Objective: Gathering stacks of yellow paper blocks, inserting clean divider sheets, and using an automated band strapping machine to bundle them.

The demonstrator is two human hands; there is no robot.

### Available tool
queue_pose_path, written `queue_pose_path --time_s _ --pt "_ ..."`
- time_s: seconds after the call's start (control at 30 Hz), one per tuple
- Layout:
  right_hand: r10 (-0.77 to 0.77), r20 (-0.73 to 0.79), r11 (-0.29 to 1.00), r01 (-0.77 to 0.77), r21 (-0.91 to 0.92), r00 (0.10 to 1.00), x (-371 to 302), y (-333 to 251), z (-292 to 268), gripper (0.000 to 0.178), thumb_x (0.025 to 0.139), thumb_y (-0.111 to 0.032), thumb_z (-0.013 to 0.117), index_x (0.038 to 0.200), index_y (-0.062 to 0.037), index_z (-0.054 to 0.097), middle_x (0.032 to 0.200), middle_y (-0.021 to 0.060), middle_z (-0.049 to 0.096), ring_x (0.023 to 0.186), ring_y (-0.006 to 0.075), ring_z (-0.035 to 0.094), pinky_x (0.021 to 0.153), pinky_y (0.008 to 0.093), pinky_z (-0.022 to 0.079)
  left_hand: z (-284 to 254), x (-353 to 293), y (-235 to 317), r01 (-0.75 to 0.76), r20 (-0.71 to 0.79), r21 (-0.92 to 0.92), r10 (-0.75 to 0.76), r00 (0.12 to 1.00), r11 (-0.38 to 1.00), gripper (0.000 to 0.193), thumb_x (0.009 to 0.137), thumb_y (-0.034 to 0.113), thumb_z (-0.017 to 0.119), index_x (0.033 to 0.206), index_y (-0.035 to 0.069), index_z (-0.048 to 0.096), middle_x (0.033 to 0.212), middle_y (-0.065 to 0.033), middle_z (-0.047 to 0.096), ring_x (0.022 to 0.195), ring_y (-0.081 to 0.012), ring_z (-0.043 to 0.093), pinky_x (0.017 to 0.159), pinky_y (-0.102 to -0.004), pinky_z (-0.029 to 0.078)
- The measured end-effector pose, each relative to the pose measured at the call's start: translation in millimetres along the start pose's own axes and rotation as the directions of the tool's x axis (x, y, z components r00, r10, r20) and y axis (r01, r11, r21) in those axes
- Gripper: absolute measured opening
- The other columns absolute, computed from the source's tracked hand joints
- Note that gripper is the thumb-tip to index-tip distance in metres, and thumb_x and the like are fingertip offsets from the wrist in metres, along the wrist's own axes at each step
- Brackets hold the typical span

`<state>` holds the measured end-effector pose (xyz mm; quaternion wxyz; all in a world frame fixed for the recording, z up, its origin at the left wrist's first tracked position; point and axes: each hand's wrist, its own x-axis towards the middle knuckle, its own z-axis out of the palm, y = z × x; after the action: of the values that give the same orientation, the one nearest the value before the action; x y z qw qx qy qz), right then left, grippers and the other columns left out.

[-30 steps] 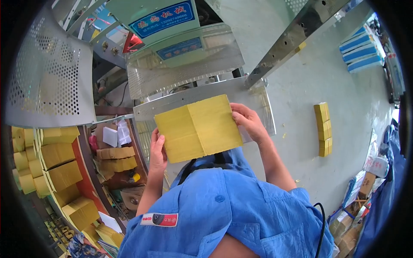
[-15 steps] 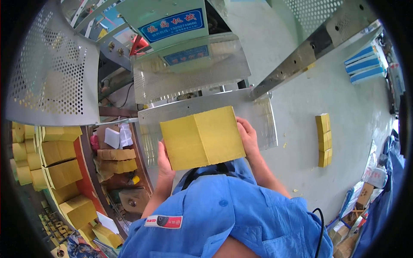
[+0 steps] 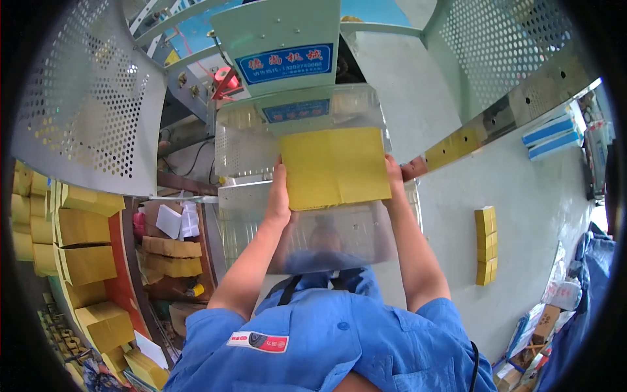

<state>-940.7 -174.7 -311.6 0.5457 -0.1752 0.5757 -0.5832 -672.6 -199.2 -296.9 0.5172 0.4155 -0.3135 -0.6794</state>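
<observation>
While a perforated metal panel [image 3: 98,111] arches above stacked yellow blocks [image 3: 91,266] at far left, with brown packs [image 3: 171,247] just beside them, a worker's left hand [image 3: 279,196] is clamped on the near left edge of a sheet of yellow paper [image 3: 336,168]; any fingers beneath it are hidden. The creased yellow paper, held between two outstretched arms, has moved forward from close to the blue shirt [image 3: 320,326] and now covers part of a clear guard [image 3: 245,147] and the far edge of a shiny metal plate [image 3: 313,243], which appears to bring the work up to the machine [image 3: 281,29]. Whether the sheet touches either surface is unclear. The right hand [image 3: 394,179] grips the opposite edge, its fingertips also out of sight, near a slanting metal bar [image 3: 506,124]. Farther right, yellow packs [image 3: 486,245] stand in a row on the grey floor [image 3: 450,215], well apart from blue-and-white packages [image 3: 554,136].
</observation>
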Motion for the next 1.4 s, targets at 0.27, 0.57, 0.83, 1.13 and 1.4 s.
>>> queue_pose_path --time_s 0.27,0.57,0.83,1.13,1.4 --pt "-0.116 0.084 0.992 0.112 0.056 0.990 -38.1 -13.7 -1.0 0.043 0.100 -0.033 0.047 0.126 0.0004 0.053 0.110 0.0062 0.062 0.099 0.0145 0.059 0.083 0.0281 0.047 0.1 -6.2 32.0 0.067 0.086 0.070 -0.073 0.994 0.995 0.059 0.102 0.042 0.045 0.149 0.008 0.035 0.147 -0.0055 0.042 0.135 -0.0175 0.039 0.112 -0.0325 0.030" --pt "-0.143 0.171 0.971 0.105 0.215 0.975 -45.2 -21.7 14.0 0.048 0.100 -0.034 0.044 0.133 0.0001 0.050 0.122 0.0064 0.059 0.114 0.0167 0.054 0.097 0.0307 0.042 26.4 -13.7 19.9 -0.019 0.074 -0.031 0.022 0.997 0.999 0.057 0.101 0.032 0.041 0.149 0.004 0.032 0.148 -0.0094 0.040 0.137 -0.0209 0.035 0.113 -0.0336 0.027" --pt "-0.081 0.168 0.982 0.050 0.183 0.983 -26.8 -20.3 3.5 0.043 0.100 -0.031 0.044 0.130 -0.0025 0.053 0.121 0.0051 0.059 0.114 0.0160 0.054 0.097 0.0316 0.042 21.9 -9.9 5.3 -0.042 0.040 0.130 0.037 0.999 0.991 0.053 0.101 0.030 0.039 0.144 0.000 0.038 0.139 -0.0107 0.048 0.130 -0.0192 0.042 0.108 -0.0336 0.032" --pt "-0.041 0.119 0.987 0.021 0.158 0.992 -22.3 -16.0 2.4 0.042 0.101 -0.033 0.045 0.129 -0.0037 0.053 0.122 0.0041 0.058 0.114 0.0144 0.054 0.097 0.0301 0.042 17.4 -0.7 -3.2 -0.023 0.067 0.170 0.011 0.998 0.985 0.049 0.104 0.036 0.038 0.137 0.001 0.047 0.138 -0.0080 0.050 0.128 -0.0174 0.045 0.108 -0.0329 0.034" --pt "-0.031 0.106 0.974 0.007 0.224 0.994 -21.4 -10.5 -5.1 0.047 0.101 -0.043 0.047 0.131 -0.0074 0.054 0.124 0.0055 0.060 0.115 0.0166 0.055 0.098 0.0323 0.043 27.4 4.0 -3.2 0.008 0.166 0.220 -0.046 0.985 0.975 0.049 0.104 0.035 0.037 0.137 0.001 0.048 0.134 -0.0079 0.055 0.124 -0.0174 0.049 0.105 -0.0323 0.037"
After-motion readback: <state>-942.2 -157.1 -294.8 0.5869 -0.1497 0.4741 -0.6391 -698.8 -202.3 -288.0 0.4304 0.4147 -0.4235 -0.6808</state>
